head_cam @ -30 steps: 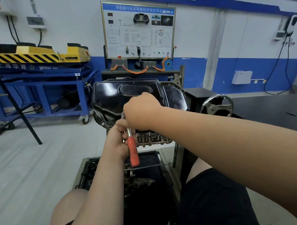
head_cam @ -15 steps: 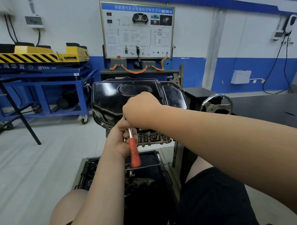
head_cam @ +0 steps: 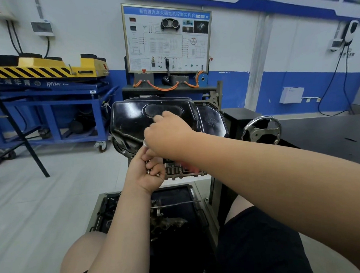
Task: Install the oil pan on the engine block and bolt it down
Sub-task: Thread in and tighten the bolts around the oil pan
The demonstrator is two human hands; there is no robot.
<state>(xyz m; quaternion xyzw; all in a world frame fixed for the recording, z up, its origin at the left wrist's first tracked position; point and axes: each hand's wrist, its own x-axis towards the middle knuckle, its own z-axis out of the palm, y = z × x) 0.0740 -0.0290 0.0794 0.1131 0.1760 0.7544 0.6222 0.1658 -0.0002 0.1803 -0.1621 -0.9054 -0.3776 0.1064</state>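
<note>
The black oil pan point(head_cam: 131, 119) sits upside-up on the engine block point(head_cam: 186, 172), which is held in a stand in front of me. My right hand point(head_cam: 166, 134) reaches across the pan's near edge and grips the silver head of a ratchet point(head_cam: 145, 142). Its red handle shows only as a blur under my right wrist. Just below, my left hand point(head_cam: 145, 176) holds several small bolts point(head_cam: 152, 172) in curled fingers, and its fingertips touch the ratchet head.
A chrome hand wheel point(head_cam: 260, 131) on the stand is at the right. Below the engine a metal tray point(head_cam: 199, 199) holds a rod and greasy parts. A blue cart point(head_cam: 51, 100) and a training board point(head_cam: 167, 38) stand behind. My knees flank the tray.
The red ratchet handle, hanging down between my hands before, has swung right under my right wrist. My right hand shifted up over the pan edge. The left hand stayed in place.
</note>
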